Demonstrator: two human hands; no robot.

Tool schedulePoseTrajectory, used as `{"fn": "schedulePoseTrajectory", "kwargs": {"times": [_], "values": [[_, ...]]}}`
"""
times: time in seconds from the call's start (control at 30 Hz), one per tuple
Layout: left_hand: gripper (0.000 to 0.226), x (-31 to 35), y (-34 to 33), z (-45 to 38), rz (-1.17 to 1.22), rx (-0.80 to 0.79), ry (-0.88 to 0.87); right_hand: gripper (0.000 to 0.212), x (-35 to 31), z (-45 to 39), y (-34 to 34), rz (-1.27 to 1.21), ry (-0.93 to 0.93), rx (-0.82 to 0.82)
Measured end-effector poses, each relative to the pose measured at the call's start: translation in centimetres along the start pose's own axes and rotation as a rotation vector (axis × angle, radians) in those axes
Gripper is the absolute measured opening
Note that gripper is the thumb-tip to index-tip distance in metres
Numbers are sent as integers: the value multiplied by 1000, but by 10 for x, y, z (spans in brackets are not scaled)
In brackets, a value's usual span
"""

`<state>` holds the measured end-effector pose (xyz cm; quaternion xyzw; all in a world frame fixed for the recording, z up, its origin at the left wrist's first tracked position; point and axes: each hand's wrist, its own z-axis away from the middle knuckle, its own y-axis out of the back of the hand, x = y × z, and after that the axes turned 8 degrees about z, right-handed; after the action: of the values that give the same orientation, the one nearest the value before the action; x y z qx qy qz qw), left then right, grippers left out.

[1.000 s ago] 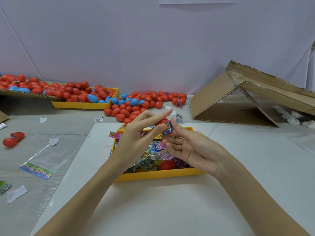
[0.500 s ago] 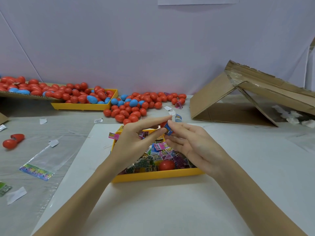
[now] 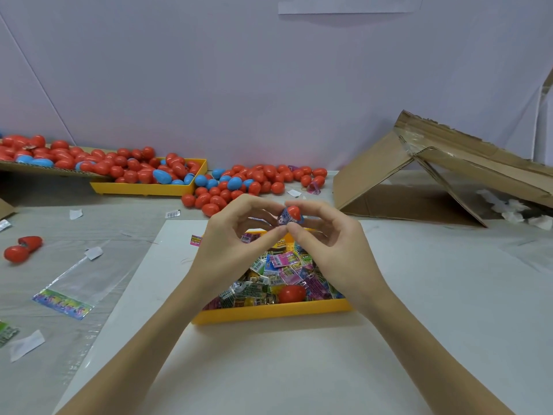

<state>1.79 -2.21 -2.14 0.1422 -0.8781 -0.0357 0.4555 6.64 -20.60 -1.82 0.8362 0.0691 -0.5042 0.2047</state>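
Counter (image 3: 45,205) fills the view, grey and wide, with a white sheet (image 3: 299,369) across its near half. Far right, a torn cardboard box (image 3: 449,163) sits folded open like a tent. Back left, the far tray (image 3: 143,189), yellow, is heaped with red and blue eggs (image 3: 254,181), and more of them spill loose just beside it. Closer in, the near tray (image 3: 269,314), also yellow, sits on the sheet, packed with bright packets (image 3: 284,274); a whole red egg (image 3: 291,293) lies among them near the front rim. Out left, a clear bag (image 3: 74,280) with a printed strip lies flat, and a split egg (image 3: 22,248) rests beyond it.

Now the hands! Left hand (image 3: 230,250) and right hand (image 3: 335,253) meet in the air above the near tray's far side. Both are curled in narrow, tips almost touching. Right fingers (image 3: 302,205) pinch a red egg half (image 3: 294,212), thumb below and forefinger on top. Left fingers (image 3: 276,233) pinch a blue-purple packet (image 3: 282,218), pressed against the shell's left side. How far the packet sits inside the shell, I cannot tell.
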Motion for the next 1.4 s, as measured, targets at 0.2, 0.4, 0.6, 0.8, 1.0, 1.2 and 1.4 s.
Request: {"fn": "schedulePoseTrajectory", "kwargs": {"times": [0.2,0.4,0.6,0.8,1.0,1.2,1.4], "values": [[27,-3,1,0,-167,-13,-34,21,8,0,-1,80,-45,76],[14,-3,10,-2,-254,33,-33,29,9,-26,35,695,389,382],[17,0,11,-2,-263,28,-51,31,1,-112,123,1146,208,593],[12,-7,16,-1,-381,-24,-61,37,24,-134,132,1423,81,431],[10,-14,27,0,-718,-130,-199,24,58,-146,42,1143,124,-83],[8,-22,34,-3,-829,-146,-268,53,92,-192,14,1268,-119,-309],[13,-24,33,-4,-920,-178,-320,22,114,-196,24,1397,-217,-150]]}}
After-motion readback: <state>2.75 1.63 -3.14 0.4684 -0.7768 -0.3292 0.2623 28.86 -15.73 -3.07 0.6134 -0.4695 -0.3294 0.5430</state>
